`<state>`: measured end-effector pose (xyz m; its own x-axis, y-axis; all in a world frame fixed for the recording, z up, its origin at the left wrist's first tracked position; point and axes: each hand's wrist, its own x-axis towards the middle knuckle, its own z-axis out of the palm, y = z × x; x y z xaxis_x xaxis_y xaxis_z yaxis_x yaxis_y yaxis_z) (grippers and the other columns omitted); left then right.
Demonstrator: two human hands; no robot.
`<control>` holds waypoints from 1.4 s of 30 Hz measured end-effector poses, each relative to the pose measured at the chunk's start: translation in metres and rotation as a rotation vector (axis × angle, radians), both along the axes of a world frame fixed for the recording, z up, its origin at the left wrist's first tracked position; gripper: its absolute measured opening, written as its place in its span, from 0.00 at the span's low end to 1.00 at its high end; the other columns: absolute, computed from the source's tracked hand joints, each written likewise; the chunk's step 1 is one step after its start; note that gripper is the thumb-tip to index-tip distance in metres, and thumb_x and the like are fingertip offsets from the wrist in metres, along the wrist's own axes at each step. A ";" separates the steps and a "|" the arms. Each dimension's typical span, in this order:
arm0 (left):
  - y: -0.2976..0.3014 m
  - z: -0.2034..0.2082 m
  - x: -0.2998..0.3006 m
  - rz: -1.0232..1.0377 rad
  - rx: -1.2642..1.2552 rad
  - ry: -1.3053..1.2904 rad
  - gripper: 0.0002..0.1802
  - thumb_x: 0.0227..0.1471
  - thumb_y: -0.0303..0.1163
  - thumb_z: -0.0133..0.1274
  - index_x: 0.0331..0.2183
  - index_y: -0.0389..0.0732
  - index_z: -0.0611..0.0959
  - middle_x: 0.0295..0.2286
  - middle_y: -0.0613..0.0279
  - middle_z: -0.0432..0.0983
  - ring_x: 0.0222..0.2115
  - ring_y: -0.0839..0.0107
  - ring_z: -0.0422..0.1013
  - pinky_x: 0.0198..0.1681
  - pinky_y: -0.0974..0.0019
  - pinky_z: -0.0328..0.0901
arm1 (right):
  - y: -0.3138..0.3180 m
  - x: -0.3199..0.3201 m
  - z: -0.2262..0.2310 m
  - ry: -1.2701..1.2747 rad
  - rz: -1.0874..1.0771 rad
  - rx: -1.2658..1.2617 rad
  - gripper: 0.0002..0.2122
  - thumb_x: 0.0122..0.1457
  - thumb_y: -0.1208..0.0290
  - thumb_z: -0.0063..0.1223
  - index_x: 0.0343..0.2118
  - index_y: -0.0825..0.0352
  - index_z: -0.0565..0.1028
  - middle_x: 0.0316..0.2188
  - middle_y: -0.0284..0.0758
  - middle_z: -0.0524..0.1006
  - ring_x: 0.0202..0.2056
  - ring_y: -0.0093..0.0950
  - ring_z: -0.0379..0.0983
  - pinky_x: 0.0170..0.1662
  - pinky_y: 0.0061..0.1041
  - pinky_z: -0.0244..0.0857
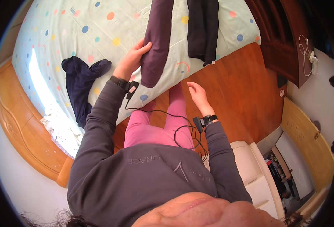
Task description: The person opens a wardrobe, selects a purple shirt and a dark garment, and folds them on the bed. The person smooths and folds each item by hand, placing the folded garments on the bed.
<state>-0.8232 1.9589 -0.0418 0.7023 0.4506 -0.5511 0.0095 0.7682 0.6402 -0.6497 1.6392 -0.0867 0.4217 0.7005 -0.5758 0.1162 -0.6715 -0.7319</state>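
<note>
A long dark purple garment [157,45], narrow like a trouser leg, lies along the bed's near side and runs out past the top of the view. My left hand [134,56] grips its left edge, thumb on top, the other fingers hidden beneath. To its right lie narrow black trousers [203,32], folded lengthwise. A crumpled navy garment [79,81] rests on the bed left of my left hand. My right hand [199,97] is held over the floor, near my knees, fingers loosely apart and holding nothing.
The bed [110,28] has a pale sheet with coloured dots and a wooden headboard [26,128] at left. A black cable [163,111] links my two wrist straps. Behind me at right are a cream seat [246,162] and an open drawer [284,170]. Dark wooden furniture [278,38] stands far right.
</note>
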 end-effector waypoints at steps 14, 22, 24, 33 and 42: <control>-0.002 -0.106 0.070 0.184 1.509 1.212 0.33 0.52 0.20 0.53 0.60 0.44 0.74 0.52 0.52 0.72 0.49 0.51 0.70 0.58 0.54 0.62 | 0.143 0.179 -0.067 -0.475 -0.264 0.129 0.22 0.64 0.66 0.57 0.59 0.66 0.71 0.55 0.45 0.74 0.55 0.43 0.71 0.58 0.40 0.66; -0.044 -0.073 0.209 -0.470 1.809 0.448 0.24 0.55 0.36 0.60 0.55 0.53 0.79 0.57 0.65 0.69 0.61 0.58 0.60 0.61 0.50 0.56 | 0.167 0.169 -0.073 -0.580 -0.211 0.041 0.23 0.54 0.64 0.68 0.50 0.61 0.70 0.45 0.42 0.74 0.48 0.43 0.72 0.49 0.42 0.69; -0.045 -0.082 0.215 -0.489 1.767 0.598 0.21 0.54 0.37 0.60 0.51 0.53 0.81 0.51 0.64 0.71 0.56 0.58 0.63 0.59 0.52 0.56 | 0.168 0.170 -0.065 -0.581 -0.189 0.052 0.22 0.53 0.65 0.69 0.48 0.61 0.70 0.43 0.41 0.74 0.47 0.42 0.72 0.47 0.42 0.69; -0.013 -0.093 0.130 -0.321 1.427 0.684 0.17 0.52 0.23 0.53 0.45 0.40 0.86 0.52 0.45 0.70 0.50 0.47 0.70 0.55 0.53 0.69 | 0.188 0.128 -0.056 -0.541 0.012 0.232 0.19 0.53 0.64 0.71 0.44 0.61 0.75 0.40 0.38 0.74 0.45 0.40 0.72 0.46 0.38 0.69; -0.020 -0.102 0.135 -0.199 1.219 0.659 0.32 0.53 0.26 0.55 0.60 0.33 0.71 0.62 0.35 0.59 0.53 0.45 0.72 0.58 0.51 0.68 | 0.190 0.127 -0.089 -0.188 -0.326 0.120 0.34 0.56 0.57 0.67 0.60 0.72 0.67 0.58 0.52 0.71 0.60 0.47 0.67 0.62 0.40 0.64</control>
<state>-0.6887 1.9393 -0.1441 0.5792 0.8032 -0.1394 0.6075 -0.3112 0.7308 -0.5230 1.8296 -0.1753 0.7232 0.5701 -0.3898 0.0502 -0.6063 -0.7936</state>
